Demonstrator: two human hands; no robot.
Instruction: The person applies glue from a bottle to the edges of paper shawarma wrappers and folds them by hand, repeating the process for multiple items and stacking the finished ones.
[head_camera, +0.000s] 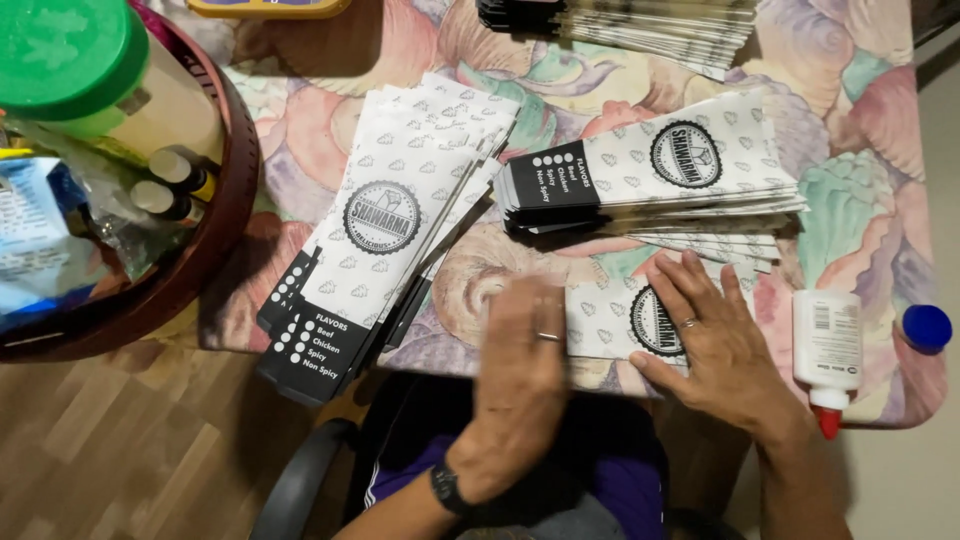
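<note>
Both my hands press flat on one white paper food sleeve (612, 318) with a black round emblem, lying at the table's near edge. My left hand (520, 365), blurred and wearing a ring and a black wristwatch, lies palm down on the sleeve's left part. My right hand (712, 335), also with a ring, rests with fingers spread on the sleeve's right part over the emblem. Neither hand grips anything.
A slanted stack of the same sleeves (385, 215) lies to the left, a flat stack (650, 170) behind my hands, another pile (650, 25) at the far edge. A white glue bottle (828, 350) with a red tip and its blue cap (927, 326) lie right. A brown tray (225, 190) holds jars at left.
</note>
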